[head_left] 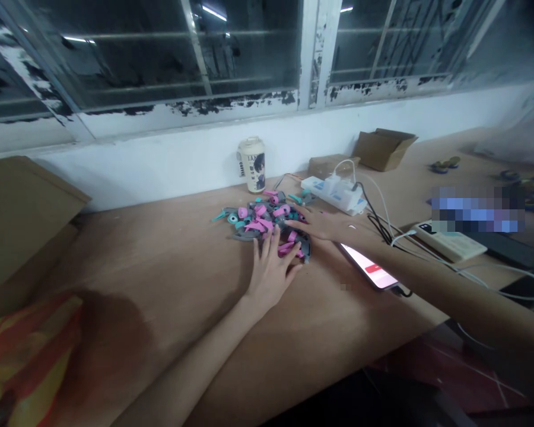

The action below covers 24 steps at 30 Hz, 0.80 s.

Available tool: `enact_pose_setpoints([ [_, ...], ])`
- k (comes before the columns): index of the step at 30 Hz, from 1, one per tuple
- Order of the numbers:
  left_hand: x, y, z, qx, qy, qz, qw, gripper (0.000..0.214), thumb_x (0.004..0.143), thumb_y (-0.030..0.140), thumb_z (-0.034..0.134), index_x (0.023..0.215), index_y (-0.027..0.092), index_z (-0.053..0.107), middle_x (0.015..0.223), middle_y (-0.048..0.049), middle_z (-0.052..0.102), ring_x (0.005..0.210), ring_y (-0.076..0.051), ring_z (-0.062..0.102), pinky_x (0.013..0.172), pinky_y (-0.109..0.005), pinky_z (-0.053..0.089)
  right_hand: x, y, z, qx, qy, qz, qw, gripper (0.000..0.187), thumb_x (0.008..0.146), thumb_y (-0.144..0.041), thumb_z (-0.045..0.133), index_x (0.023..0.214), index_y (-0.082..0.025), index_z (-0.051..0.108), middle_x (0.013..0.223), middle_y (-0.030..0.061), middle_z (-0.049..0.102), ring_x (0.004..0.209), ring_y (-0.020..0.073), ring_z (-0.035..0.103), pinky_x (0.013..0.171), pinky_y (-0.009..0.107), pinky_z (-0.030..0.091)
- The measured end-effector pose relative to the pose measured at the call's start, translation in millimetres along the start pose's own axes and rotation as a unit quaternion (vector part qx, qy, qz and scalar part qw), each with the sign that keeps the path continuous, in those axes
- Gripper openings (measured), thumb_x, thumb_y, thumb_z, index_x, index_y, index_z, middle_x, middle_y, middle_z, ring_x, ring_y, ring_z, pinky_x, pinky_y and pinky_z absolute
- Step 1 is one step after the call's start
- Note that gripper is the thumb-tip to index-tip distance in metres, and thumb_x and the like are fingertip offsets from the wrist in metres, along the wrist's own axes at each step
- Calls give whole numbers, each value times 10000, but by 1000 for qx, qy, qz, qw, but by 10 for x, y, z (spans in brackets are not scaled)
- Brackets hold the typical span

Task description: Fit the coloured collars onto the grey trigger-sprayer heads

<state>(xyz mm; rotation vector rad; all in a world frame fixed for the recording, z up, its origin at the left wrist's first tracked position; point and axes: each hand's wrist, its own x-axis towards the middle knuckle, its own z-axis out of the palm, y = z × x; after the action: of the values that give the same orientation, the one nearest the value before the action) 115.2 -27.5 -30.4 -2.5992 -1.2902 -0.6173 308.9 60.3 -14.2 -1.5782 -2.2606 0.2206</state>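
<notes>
A heap of small plastic parts (258, 226) in pink, teal and grey lies on the wooden table; their exact kind is too small to tell. My left hand (270, 270) rests at the near side of the heap, fingers spread, the fingertips touching the closest pieces. At the heap's right side is my right hand (314, 222), its fingers stretched out over the pieces. Neither hand has a piece gripped that I can see. Some parts are hidden beneath the fingers.
Behind the heap stands a lidded coffee cup (253, 166). To the right are a power strip (356, 204) with cables, a lit phone (374, 271), a power bank (454, 244) and a cardboard box (382, 149). Leftward are cardboard (26, 207) and a red-yellow bag (35, 356).
</notes>
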Motion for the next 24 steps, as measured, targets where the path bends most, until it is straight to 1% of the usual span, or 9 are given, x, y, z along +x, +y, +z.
enact_pose_setpoints([
  [2, 84, 13, 57, -5, 6, 6, 1000, 393, 888, 388, 464, 1268, 297, 510, 1467, -117, 281, 1348, -322, 245, 1062, -597, 190, -66, 11, -45, -1, 5, -4, 1000, 644, 861, -608, 348, 1408, -274, 285, 1382, 57, 453, 1248, 283, 437, 1023, 448, 348],
  [5, 215, 2, 149, -1, 11, -23, 1000, 354, 897, 350, 460, 1232, 280, 549, 1431, -125, 346, 1318, -317, 305, 1049, -590, 227, -102, 76, -111, 10, 20, 7, 1000, 585, 870, -567, 386, 1348, -230, 392, 1305, 75, 534, 1183, 275, 505, 986, 414, 392],
  [8, 295, -23, 194, 15, 11, -42, 999, 339, 890, 311, 484, 1217, 268, 563, 1394, -137, 395, 1295, -315, 341, 1039, -574, 257, -29, 191, -152, 12, 41, 37, 998, 458, 905, -454, 400, 1264, -182, 481, 1235, 91, 586, 1122, 238, 557, 945, 362, 428],
  [11, 284, -40, 177, 16, 19, -44, 999, 317, 892, 275, 476, 1190, 249, 581, 1355, -133, 436, 1268, -299, 376, 1040, -544, 278, 131, 315, -167, 7, 61, 88, 994, 388, 920, -369, 386, 1206, -147, 523, 1164, 113, 628, 1064, 227, 594, 894, 339, 453],
  [13, 229, -45, 136, 4, 30, -33, 999, 305, 898, 266, 456, 1168, 229, 592, 1329, -130, 456, 1246, -284, 397, 1037, -520, 296, 251, 373, -171, 0, 71, 115, 991, 378, 925, -354, 360, 1163, -133, 553, 1135, 131, 641, 1053, 245, 599, 868, 346, 456],
  [15, 140, -45, 80, -12, 40, -17, 999, 297, 899, 256, 442, 1149, 212, 597, 1298, -127, 475, 1212, -271, 423, 1027, -496, 323, 359, 398, -174, -4, 71, 125, 990, 393, 929, -377, 337, 1100, -132, 593, 1091, 139, 659, 1023, 256, 611, 835, 347, 458],
  [19, -104, -43, -55, -53, 41, 1, 998, 280, 877, 184, 446, 1118, 196, 588, 1185, -112, 526, 1110, -252, 486, 940, -445, 417, 485, 368, -154, -10, 54, 116, 992, 481, 901, -512, 355, 991, -137, 643, 976, 130, 696, 920, 241, 643, 769, 307, 460],
  [21, -226, -46, -118, -76, 38, 0, 996, 271, 864, 160, 453, 1100, 192, 582, 1129, -104, 542, 1061, -244, 508, 897, -428, 445, 500, 339, -126, -16, 48, 111, 993, 513, 869, -564, 396, 996, -132, 642, 968, 131, 697, 915, 243, 642, 763, 297, 456],
  [24, -353, -65, -182, -98, 39, -12, 994, 237, 853, 151, 469, 1058, 187, 584, 1087, -93, 555, 1012, -235, 525, 876, -414, 455, 493, 298, -79, -29, 45, 109, 993, 549, 836, -600, 431, 1029, -127, 631, 1009, 148, 683, 943, 261, 631, 787, 314, 454],
])
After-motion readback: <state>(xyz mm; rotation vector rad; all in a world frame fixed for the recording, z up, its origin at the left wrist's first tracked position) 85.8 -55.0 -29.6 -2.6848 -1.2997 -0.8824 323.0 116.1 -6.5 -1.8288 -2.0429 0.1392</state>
